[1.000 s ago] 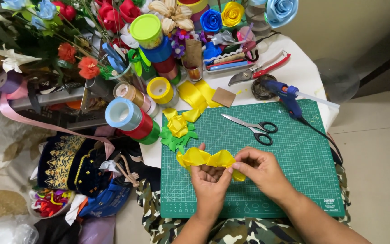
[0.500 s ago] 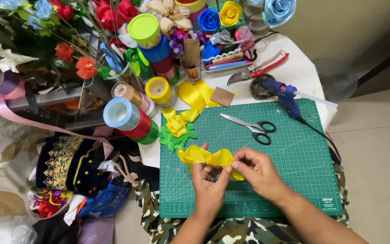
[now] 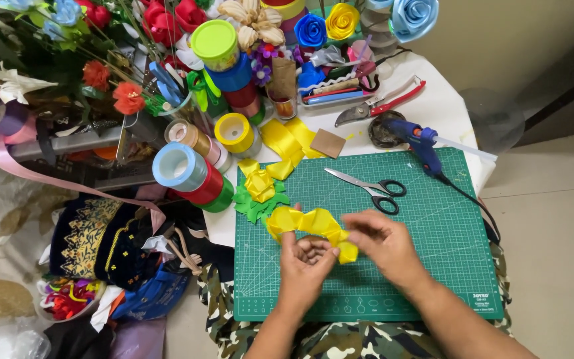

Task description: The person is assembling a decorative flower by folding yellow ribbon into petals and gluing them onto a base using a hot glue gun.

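Both hands pinching a folded yellow ribbon over the green mat

L hand (image 3: 305, 258) closed on yellow ribbon (image 3: 307, 225) from below, R hand (image 3: 381, 242) pinching its R end; ribbon's long axis runs L-R, arching up-left w/ loose end nearer L hand. Cutting mat (image 3: 433, 266) beneath, scissors (image 3: 367, 188) just beyond on worktop

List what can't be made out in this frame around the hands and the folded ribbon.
Head view only:
- Right hand: fingertips blurred by motion, so its grip on the folded yellow satin ribbon is unclear.
- Left hand: curled fingers hide the ribbon's underside.
- Black-handled steel scissors: lying apart, fully visible.
- Green gridded cutting mat: its small printed markings are too small to read.
- Both forearms: cut off by the bottom edge.
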